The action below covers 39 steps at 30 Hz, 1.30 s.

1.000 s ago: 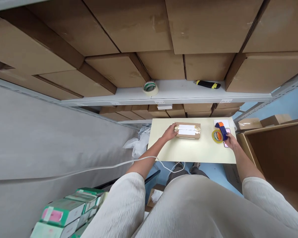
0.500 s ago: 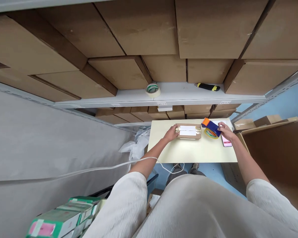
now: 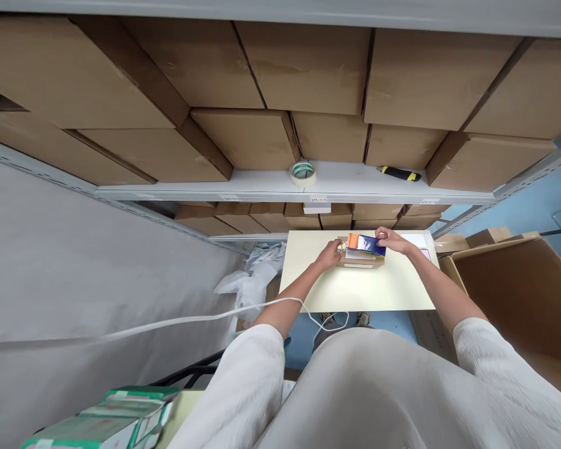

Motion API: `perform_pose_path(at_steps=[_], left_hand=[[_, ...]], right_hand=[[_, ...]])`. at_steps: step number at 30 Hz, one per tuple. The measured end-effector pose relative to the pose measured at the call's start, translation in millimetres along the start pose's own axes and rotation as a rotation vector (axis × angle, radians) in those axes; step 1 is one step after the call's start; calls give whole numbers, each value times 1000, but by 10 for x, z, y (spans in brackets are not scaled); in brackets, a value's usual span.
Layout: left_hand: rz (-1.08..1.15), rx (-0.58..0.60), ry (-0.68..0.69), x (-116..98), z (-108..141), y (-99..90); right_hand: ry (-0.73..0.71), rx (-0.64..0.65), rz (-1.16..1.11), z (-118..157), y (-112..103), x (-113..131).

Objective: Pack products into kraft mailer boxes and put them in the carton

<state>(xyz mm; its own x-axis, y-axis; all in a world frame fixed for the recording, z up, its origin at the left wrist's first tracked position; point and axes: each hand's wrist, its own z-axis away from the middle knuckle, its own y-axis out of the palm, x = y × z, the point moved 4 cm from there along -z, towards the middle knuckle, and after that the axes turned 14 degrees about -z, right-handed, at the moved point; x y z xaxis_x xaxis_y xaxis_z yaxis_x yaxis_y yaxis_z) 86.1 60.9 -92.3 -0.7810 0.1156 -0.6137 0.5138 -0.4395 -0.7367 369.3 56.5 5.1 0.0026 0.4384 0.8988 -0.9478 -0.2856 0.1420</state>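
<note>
On the pale yellow table [image 3: 318,293] lies a small cardboard box [image 3: 371,263] with a white label on top, partly covered. My left hand [image 3: 330,254] grips its left end, where shiny tape shows. My right hand [image 3: 391,239] is closed on the right end of a blue and orange tape dispenser [image 3: 368,244], which is over the top of the box. Whether the dispenser touches the box I cannot tell. Close to my right wrist, a phone [image 3: 425,253] is mostly hidden by the forearm.
A tape roll [image 3: 303,174] and a black-and-yellow utility knife [image 3: 401,173] lie on the shelf [image 3: 257,181] ahead, before stacked cartons [image 3: 243,137]. A large open carton [image 3: 514,299] stands right of the table. A white cable [image 3: 187,318] crosses over my left arm.
My right hand has moved left with the tape dispenser, from beside the box to over it. My left hand stays on the box's left end. The camera view has shifted slightly.
</note>
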Motion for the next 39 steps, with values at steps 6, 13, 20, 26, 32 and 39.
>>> perform_pose_path(at_steps=[6,13,20,26,32,39], left_hand=[[169,-196,-15,-134,-41,-208],[599,-3,-179,-290,-135,-234],[648,9,-188,-336,-84,-253],[574,-4,-153,-397,-84,-310],[531,-43,-220,-407,-85,-322],[454,-112,-207,-403,-94,-369]], right_hand=[[15,-1,60,-2,-22,-12],[21,-4,50,13,-32,-32],[26,8,63,38,-24,-16],[0,16,128,45,15,-48],[-60,-150,661,196,145,-96],[-100,-57,1091,259,397,-15]])
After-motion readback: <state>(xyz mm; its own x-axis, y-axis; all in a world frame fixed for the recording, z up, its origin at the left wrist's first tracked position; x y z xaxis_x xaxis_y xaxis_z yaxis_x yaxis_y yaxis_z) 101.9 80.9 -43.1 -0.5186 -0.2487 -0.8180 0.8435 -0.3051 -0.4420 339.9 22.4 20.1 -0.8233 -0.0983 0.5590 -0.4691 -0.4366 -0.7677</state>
